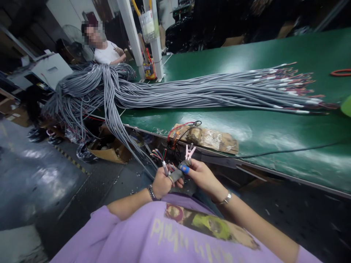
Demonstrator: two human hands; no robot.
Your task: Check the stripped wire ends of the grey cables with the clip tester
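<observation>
My left hand (161, 182) is closed around a grey cable end, its white-sleeved tip (165, 168) pointing up and thin coloured wires (158, 155) fanning out above it. More stripped wires show between my two hands. A dark grey wrapped piece (176, 176), perhaps a taped finger, spans from my left hand to my right fingertips. My right hand (203, 177) is closed in a pinch, with a blue wrap on its thumb. From its fingertips sticks up a small pink V-shaped clip (189, 152), like a clothespin. The two hands almost touch in front of the table edge.
A long bundle of grey cables (175, 93) lies across the green table (274, 131), draping off its left end. A worn wooden block (214, 139) with wires sits at the near edge. A cardboard box (115, 151) stands below. Another person (106, 53) is behind the cables.
</observation>
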